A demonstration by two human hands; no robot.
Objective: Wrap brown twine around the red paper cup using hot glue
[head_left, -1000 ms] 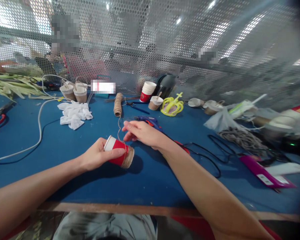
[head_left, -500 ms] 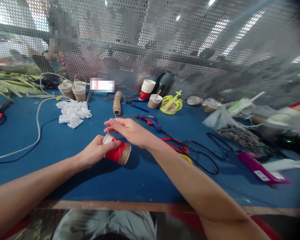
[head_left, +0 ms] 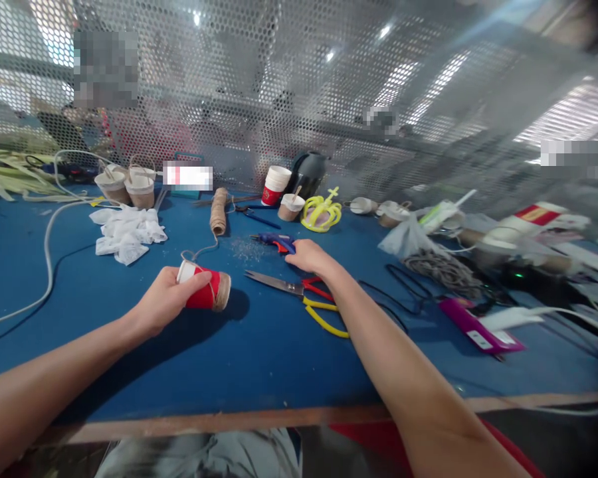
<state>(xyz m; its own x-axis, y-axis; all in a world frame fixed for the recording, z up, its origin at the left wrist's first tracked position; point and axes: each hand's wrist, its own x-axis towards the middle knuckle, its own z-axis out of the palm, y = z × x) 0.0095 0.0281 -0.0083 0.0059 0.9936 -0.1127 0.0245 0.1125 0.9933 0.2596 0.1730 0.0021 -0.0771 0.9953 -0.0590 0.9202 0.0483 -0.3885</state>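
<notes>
A red and white paper cup, tilted on its side, is gripped in my left hand. Twine is wound round the cup's base, and a loose strand runs from the cup to a twine roll behind it. My right hand is closed round the handle of a blue hot glue gun, whose nozzle points left. Scissors with red and yellow handles lie just in front, under my right forearm.
Crumpled white cloth and twine-wrapped cups are at the left. Behind stand stacked cups, a yellow crown-shaped piece and a dark container. Cables, a grey cord bundle and a purple box lie right.
My right hand has left the strand at the cup, moved right and taken hold of the glue gun. The scissors are now uncovered. The view has shifted right.
</notes>
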